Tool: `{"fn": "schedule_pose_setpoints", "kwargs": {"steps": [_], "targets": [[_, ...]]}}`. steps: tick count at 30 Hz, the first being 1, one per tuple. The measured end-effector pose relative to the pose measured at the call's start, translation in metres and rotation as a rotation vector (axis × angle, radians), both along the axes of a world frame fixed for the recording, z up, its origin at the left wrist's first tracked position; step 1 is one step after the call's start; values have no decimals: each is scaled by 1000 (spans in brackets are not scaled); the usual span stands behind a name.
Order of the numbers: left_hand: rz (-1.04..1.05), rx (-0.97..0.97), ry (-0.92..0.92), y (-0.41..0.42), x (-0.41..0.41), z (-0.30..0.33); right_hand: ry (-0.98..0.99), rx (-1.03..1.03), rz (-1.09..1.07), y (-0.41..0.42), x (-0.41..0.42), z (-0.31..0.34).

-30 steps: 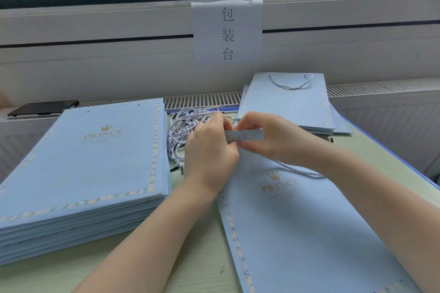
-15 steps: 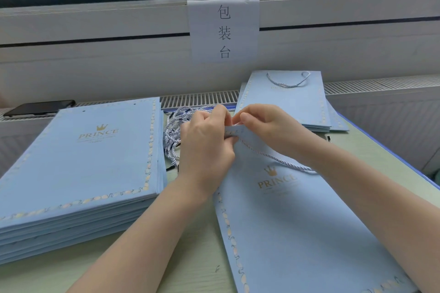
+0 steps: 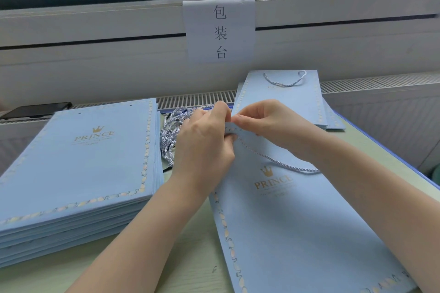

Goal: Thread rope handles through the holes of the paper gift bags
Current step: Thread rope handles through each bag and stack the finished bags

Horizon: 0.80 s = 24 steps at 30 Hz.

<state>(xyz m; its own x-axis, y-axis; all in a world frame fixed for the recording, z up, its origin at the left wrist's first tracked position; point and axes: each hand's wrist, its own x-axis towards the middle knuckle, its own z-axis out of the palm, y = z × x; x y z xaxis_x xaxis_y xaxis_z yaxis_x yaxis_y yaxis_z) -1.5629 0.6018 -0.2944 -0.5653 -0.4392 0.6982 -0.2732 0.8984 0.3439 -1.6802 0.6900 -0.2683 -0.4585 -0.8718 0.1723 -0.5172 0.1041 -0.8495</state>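
Note:
A light blue paper gift bag (image 3: 297, 233) with a gold crown print lies flat in front of me. My left hand (image 3: 204, 143) and my right hand (image 3: 266, 123) both pinch its top edge, fingertips meeting there. A white-and-blue twisted rope handle (image 3: 281, 162) runs from under my fingers across the bag's face toward my right wrist. A bundle of loose rope handles (image 3: 171, 131) lies just behind my left hand.
A thick stack of flat blue bags (image 3: 78, 166) sits at the left. Further back right lies a smaller pile of bags (image 3: 283, 100) with a rope handle on top. A dark phone (image 3: 35, 109) rests on the radiator ledge. A paper sign (image 3: 220, 31) hangs on the wall.
Both hands have risen slightly with the bag's top edge and drawn closer together. The rope on the bag's face has pulled straighter and shows more length.

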Motion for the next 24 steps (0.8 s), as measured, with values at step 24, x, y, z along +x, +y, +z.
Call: {"fn": "schedule_pose_setpoints", "kwargs": {"steps": [24], "targets": [[26,0,-51,-14,-6,-13,65,-100,-54,-3,-5,-1]]}}
